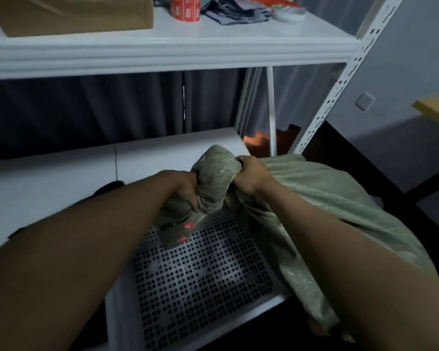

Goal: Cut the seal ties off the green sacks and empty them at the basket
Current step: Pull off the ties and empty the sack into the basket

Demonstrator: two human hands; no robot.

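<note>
In the head view, you have one green sack (pixel 302 198) in sight, and both of your hands are on its bunched neck at the centre of the frame. Your left hand (pixel 181 184) has its fingers clenched around the lower left of the gathered fabric; your right hand (pixel 251 177) grips the upper right of the same bunch, fingers curled into the cloth. The body of the sack slumps away to the lower right, draped over the right edge of the basket. A loose flap with two small red marks (pixel 185 233) hangs below your left hand, over the basket.

There is one white perforated basket (pixel 200 274), directly under your hands in the lower middle of the frame.

On the upper shelf (pixel 162 54) of the white rack you can count one cardboard box (pixel 71 16) at the upper left, one red roll (pixel 185 8) beside it, one pile of folded cloth (pixel 236 10), and one pale tape roll (pixel 288 13) to its right.
</note>
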